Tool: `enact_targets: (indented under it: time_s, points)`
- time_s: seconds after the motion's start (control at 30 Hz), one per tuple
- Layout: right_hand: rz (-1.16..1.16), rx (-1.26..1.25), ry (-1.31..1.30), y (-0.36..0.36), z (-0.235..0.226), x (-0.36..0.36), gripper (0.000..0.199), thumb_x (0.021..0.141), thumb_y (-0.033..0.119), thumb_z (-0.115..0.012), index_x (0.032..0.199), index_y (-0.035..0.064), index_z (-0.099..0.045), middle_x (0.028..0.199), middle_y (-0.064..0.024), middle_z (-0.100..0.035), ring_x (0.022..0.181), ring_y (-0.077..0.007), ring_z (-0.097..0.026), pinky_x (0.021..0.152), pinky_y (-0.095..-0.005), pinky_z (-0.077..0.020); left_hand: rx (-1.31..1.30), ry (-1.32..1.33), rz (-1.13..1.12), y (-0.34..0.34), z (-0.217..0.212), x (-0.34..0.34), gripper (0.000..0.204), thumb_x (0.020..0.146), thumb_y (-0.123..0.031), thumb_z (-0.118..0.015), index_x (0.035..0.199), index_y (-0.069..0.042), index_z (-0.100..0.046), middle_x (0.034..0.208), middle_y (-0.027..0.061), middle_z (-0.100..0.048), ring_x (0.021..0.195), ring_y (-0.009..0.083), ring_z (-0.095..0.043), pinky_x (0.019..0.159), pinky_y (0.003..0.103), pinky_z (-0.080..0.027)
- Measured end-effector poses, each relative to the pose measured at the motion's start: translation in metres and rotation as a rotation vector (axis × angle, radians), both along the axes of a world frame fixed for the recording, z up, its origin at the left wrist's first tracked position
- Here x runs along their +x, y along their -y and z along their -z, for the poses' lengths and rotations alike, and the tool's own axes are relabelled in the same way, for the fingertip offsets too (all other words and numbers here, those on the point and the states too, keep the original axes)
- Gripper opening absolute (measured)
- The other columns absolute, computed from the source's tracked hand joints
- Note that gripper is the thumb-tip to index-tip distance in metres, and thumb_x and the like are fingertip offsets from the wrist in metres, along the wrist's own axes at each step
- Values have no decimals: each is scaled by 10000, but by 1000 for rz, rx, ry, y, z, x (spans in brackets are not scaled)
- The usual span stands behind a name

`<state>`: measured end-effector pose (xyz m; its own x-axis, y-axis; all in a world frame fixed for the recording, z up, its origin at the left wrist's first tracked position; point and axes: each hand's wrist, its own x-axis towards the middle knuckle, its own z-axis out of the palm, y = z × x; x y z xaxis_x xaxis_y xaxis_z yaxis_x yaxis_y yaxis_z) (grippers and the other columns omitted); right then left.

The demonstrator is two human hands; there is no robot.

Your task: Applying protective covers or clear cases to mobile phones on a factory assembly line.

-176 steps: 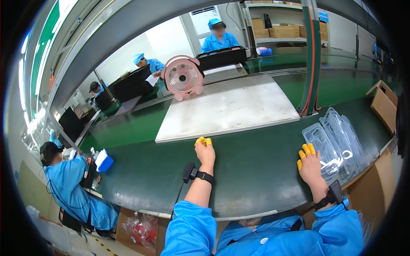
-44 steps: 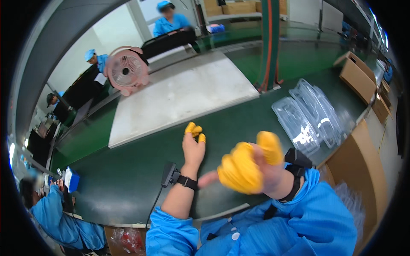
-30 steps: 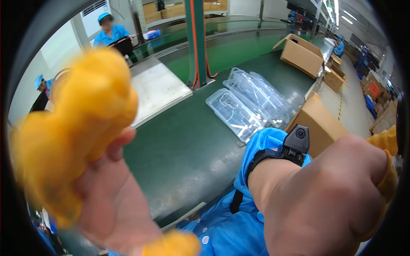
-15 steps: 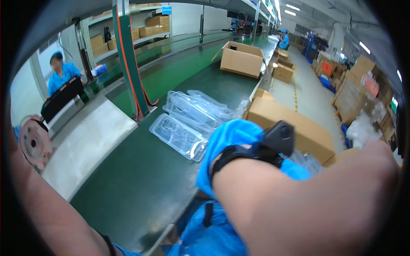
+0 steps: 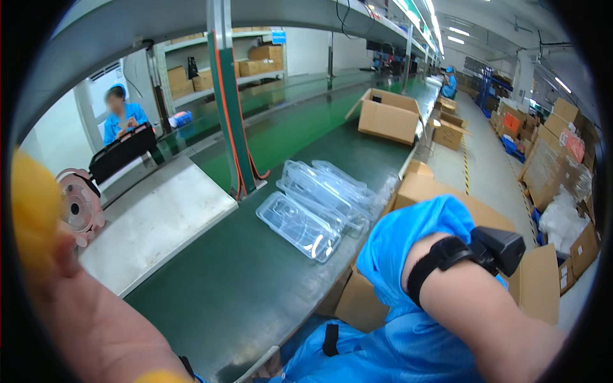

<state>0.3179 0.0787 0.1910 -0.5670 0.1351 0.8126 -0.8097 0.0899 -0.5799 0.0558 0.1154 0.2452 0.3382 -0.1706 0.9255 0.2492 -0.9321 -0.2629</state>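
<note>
My left hand rises large and close along the lower left edge. A blurred yellow shape covers or meets its fingers; I cannot make out what it is. Another bit of yellow shows at the bottom edge beside this hand. My right hand reaches to the lower right rim, its fingers out of sight. A black strap with a black device sits on that wrist below a blue sleeve. Several clear plastic trays lie overlapping on the green conveyor belt, apart from both hands.
An open cardboard box stands farther along the belt. More open cartons are beside and under my right arm. Left of the belt are a white board, a pink fan and a green post. A co-worker in blue sits across.
The view has shifted, so the belt and trays appear farther right and lower. My right arm has dropped toward the lower right. Yellow now shows at my left hand.
</note>
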Motion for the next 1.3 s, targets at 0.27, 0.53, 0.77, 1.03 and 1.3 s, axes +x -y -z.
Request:
enact_targets:
  time_s: [0.27,0.53,0.77,1.03,1.3]
  points:
    - [91,-110,258,-104,37,-21,330,839,331,-619,937,20,-571,856,-80,-575,761,-159,-551,671,-362,-448,-935,45,-481,-82,130,-8,352,740,-122,-701,1046,-3,-572,988,144,-602,924,273,-579,824,348,-452]
    - [1347,723,1011,-230,212,-163,515,846,366,-532,1212,6,-490,1285,-172,-447,1198,-300,-409,998,-473,-279,-1317,233,-827,-119,281,-67,213,726,-95,-685,870,17,-574,814,165,-605,740,311,-607,665,383,-475]
    - [1002,560,804,-227,212,-179,352,816,182,-566,1126,16,-543,1235,-159,-490,1183,-303,-415,991,-395,-322,-1245,213,-758,-101,273,-64,144,719,-6,-646,835,21,-565,740,115,-570,665,293,-581,622,368,-468]
    - [1026,581,892,-230,207,-171,468,853,277,-558,1229,5,-496,1327,-165,-419,1283,-319,-309,1040,-441,-256,-1191,87,-968,-103,276,-60,549,756,31,-566,1274,54,-384,1289,213,-411,1219,352,-366,1039,400,-271]
    - [1017,645,1133,-228,203,-170,517,841,294,-556,1275,29,-463,1393,-142,-347,1339,-307,-226,1061,-528,-172,-1242,-108,-958,-108,284,-77,498,751,6,-568,1226,72,-436,1330,217,-383,1258,375,-313,1063,424,-229]
